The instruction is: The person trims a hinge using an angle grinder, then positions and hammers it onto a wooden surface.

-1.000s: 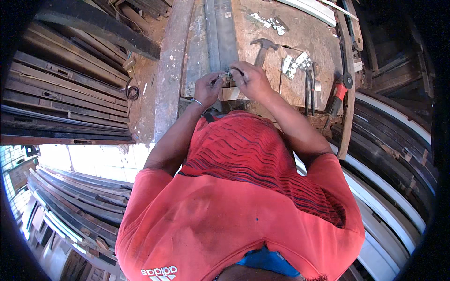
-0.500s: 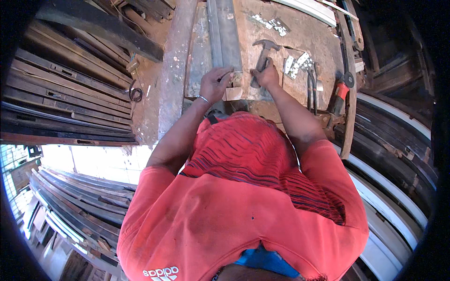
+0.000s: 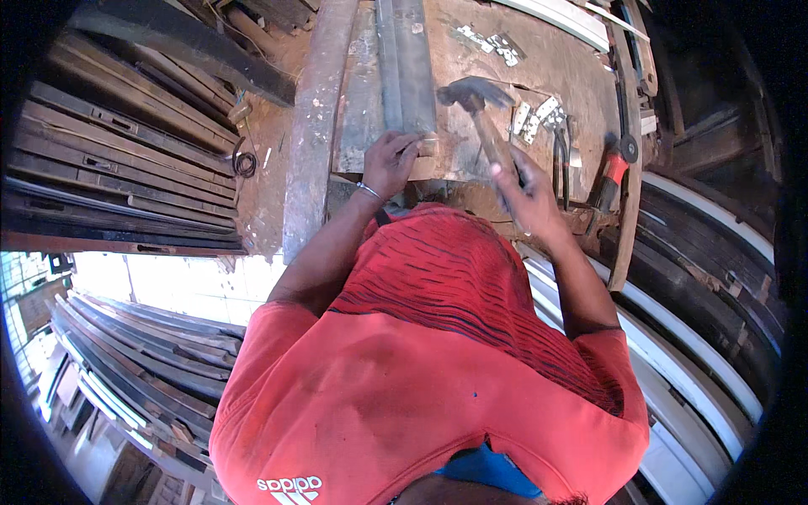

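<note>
My right hand (image 3: 530, 192) is closed around the wooden handle of a claw hammer (image 3: 488, 126), raised over the workbench with its dark metal head pointing away from me. My left hand (image 3: 389, 167) rests at the near end of a long dark grooved board (image 3: 406, 76). Its fingertips are pinched together over the board's end; anything between them is too small to make out. A bracelet circles the left wrist. Beside the hammer, on the bench, lie several pale metal plates with holes (image 3: 539, 119) and dark-handled pincers (image 3: 561, 164).
More pale plates (image 3: 488, 44) are farther back on the workbench (image 3: 471, 21). A red and black tool (image 3: 617, 172) lies by the bench's right edge. A thick beam (image 3: 316, 126) runs along the left side. Long timbers are stacked at left (image 3: 126, 168) and right (image 3: 699, 261).
My right hand has lifted the hammer off the bench and drawn back toward me and to the right. The hammer's head has tilted. My left hand has shifted slightly at the board's end.
</note>
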Tool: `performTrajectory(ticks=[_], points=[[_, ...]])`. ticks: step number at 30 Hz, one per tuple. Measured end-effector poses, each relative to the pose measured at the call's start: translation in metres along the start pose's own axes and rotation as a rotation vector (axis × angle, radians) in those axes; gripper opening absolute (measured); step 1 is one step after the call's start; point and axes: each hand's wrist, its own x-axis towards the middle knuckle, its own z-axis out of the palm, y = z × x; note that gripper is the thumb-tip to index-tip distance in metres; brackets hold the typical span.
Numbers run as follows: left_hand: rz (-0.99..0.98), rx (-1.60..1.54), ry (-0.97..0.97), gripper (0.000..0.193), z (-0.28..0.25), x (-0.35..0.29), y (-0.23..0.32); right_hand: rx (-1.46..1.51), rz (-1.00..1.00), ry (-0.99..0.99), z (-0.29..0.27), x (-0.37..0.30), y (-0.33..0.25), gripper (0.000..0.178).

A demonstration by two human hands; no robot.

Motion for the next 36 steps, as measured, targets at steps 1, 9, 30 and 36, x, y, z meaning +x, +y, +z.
performTrajectory(ticks=[1,9,30,36], points=[[-0.011,-0.008,0.008,0.019,0.0,0.0,0.0,0.004,0.005,0.002,0.003,-0.014,-0.007,0.061],[0.021,-0.029,0.038,0.015,0.0,0.002,-0.001,-0.226,-0.148,-0.083,0.005,-0.03,-0.016,0.061],[0.011,-0.009,0.01,0.017,-0.001,0.009,-0.004,-0.182,-0.315,0.067,0.008,-0.026,-0.012,0.061],[-0.02,0.07,-0.005,0.018,-0.003,0.006,0.001,-0.214,-0.266,-0.041,0.003,-0.023,-0.016,0.054]])
